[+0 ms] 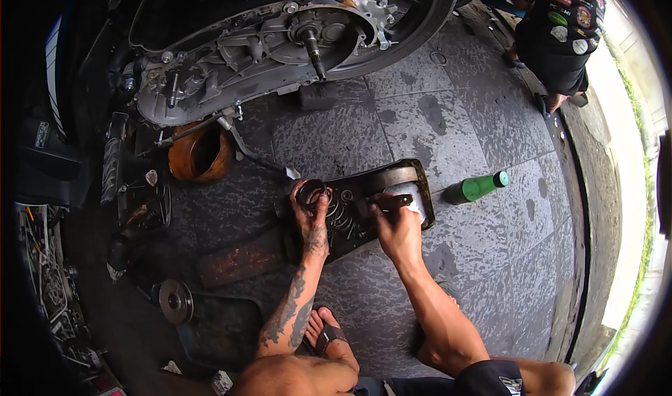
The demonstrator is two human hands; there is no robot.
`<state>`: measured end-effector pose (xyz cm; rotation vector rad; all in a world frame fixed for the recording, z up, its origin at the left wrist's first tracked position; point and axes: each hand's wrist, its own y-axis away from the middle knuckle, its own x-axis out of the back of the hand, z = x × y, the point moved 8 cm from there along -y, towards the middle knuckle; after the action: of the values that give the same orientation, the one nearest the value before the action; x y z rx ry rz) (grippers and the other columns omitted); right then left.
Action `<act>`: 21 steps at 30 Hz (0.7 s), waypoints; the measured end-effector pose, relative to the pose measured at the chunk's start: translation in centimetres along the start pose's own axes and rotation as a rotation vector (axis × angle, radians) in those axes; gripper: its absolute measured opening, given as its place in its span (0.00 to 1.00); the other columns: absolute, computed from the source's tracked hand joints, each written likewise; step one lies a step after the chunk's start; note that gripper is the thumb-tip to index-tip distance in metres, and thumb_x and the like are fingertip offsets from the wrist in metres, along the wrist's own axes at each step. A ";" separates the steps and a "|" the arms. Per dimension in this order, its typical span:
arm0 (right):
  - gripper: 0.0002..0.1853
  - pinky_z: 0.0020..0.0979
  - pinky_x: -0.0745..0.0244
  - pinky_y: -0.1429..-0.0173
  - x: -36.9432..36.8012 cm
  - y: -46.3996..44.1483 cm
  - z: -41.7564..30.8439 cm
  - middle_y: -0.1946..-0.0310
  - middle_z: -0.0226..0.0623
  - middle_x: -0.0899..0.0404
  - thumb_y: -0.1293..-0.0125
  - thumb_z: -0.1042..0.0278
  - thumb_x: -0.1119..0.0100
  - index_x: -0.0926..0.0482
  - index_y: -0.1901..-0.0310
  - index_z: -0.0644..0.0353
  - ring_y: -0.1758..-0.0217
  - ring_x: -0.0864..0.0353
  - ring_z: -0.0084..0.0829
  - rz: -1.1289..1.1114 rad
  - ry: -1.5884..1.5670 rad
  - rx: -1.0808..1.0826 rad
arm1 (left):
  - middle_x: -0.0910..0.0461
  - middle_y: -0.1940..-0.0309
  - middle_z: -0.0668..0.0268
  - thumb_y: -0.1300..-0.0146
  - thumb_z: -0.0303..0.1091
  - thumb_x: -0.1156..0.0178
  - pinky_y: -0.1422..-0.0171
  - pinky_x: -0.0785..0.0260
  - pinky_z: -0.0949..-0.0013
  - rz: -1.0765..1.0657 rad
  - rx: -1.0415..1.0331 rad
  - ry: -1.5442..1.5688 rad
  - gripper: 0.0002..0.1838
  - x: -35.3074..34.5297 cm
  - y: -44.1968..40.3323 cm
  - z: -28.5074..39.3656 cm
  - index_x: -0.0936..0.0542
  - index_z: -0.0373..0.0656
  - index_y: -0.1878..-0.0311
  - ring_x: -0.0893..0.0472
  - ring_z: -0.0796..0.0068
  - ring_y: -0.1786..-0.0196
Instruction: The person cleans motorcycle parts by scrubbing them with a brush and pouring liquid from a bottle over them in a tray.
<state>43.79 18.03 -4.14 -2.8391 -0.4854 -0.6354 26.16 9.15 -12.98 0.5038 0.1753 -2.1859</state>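
My left hand (310, 210), on the tattooed arm, has its fingers wrapped round a dark ring-shaped part (312, 191) above the left end of a black tray (329, 245). Over the tray's right part, my right hand (397, 222) grips a brush with a dark handle (399, 200); its far end is blurred and hard to make out. Springs and small rings (343, 217) lie in the tray between the hands. Beyond the right hand, a round metal part (392, 178) and a white container (414, 203) sit at the tray's right end.
A green bottle (477, 187) lies right of the tray. An opened motorcycle engine case (231, 67) and wheel (427, 39) stand ahead. An orange-brown pot (183, 159) is at left, a metal disc (176, 301) and dark bin (220, 333) nearer. Another person (560, 39) is at upper right.
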 end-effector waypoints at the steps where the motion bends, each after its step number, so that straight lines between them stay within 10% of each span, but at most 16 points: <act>1: 0.10 0.37 0.22 0.63 0.2 0.0 -0.4 0.74 0.51 0.17 0.37 0.71 0.37 0.19 0.56 0.64 0.68 0.13 0.43 0.011 -0.054 -0.059 | 0.25 0.50 0.64 0.33 0.36 0.36 0.38 0.31 0.66 -0.002 0.003 0.001 0.27 0.0 0.2 -0.1 0.35 0.42 0.36 0.22 0.71 0.48; 21: 0.12 0.35 0.22 0.56 1.8 -1.5 -0.9 0.66 0.48 0.14 0.38 0.69 0.36 0.18 0.55 0.66 0.61 0.12 0.40 -0.084 -0.082 -0.110 | 0.20 0.54 0.57 0.27 0.46 0.48 0.51 0.22 0.65 -0.081 0.173 0.133 0.19 -1.0 0.2 -0.6 0.30 0.40 0.44 0.16 0.65 0.58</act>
<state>44.49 19.68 -2.36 -2.9719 -0.6039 -0.5795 27.09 9.91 -13.05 0.7519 0.0795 -2.2592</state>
